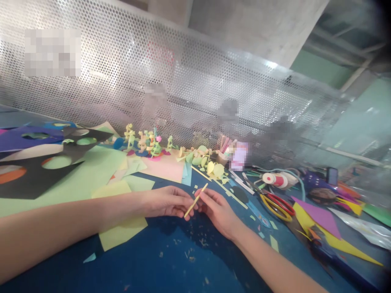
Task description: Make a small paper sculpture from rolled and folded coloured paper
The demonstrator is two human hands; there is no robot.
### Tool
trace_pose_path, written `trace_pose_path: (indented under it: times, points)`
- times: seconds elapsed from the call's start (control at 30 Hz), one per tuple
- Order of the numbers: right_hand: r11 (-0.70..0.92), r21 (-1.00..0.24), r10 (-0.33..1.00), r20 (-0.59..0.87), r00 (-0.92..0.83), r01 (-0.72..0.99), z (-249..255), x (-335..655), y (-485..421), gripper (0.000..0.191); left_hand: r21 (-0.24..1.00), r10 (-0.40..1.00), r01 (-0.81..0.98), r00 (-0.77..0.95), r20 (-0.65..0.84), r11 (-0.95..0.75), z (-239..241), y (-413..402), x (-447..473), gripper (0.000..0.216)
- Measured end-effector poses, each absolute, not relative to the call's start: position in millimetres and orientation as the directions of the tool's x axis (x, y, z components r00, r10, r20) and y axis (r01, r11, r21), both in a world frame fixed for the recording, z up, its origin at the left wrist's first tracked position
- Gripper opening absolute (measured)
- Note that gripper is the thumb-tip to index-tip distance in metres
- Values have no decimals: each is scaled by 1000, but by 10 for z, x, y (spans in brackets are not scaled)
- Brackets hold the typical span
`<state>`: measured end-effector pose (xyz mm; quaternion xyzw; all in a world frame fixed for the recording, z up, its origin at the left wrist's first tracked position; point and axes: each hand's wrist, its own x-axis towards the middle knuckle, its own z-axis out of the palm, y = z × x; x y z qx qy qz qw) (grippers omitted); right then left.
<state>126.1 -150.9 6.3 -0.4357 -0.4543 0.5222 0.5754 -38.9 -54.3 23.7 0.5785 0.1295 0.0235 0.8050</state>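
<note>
Your left hand [171, 202] and right hand [218, 211] pinch a yellow stick [196, 200]; beyond it, a blurred container [222, 157] holds pinkish strips [225, 143].

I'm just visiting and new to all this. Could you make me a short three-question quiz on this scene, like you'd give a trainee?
1. What do the left hand and right hand hold between their fingers?
a) a phone
b) a thin yellow stick
c) a paintbrush

2. True or false: at the right, the purple sheet lies partly over a yellow sheet.

3. Fill in: the red scissor handle lies to the ____ of both hands, as the person sees it.

Key: 1. b; 2. true; 3. right.
</note>
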Motion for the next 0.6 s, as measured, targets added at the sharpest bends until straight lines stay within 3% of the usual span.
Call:
trace_pose_path:
  times: [0.6]
  points:
    - [97, -982, 992, 82, 96, -159, 75, 1222, -1497, 20, 948, 208, 65, 969, -135, 313, 229, -563, -396, 21]
